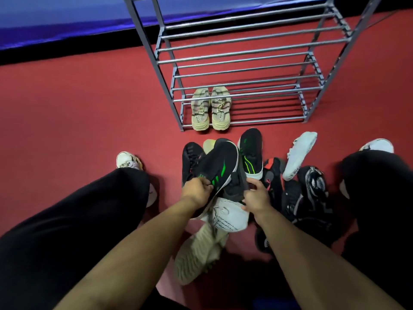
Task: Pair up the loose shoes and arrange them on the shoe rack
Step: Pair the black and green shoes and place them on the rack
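A grey metal shoe rack stands on the red floor ahead of me. One beige pair of sneakers sits side by side on its lowest shelf at the left. In front of it lies a heap of loose shoes. My left hand grips a black sneaker with green stripes by its collar, tilted above the heap. Its match, a second black and green sneaker, lies just right of it. My right hand rests on a dark grey shoe over a white sneaker; its grip is unclear.
A beige sneaker lies sole-up near me. A white shoe, a black and red shoe and black patterned shoes lie at the right. My black-trousered legs flank the heap. A blue mat runs along the back.
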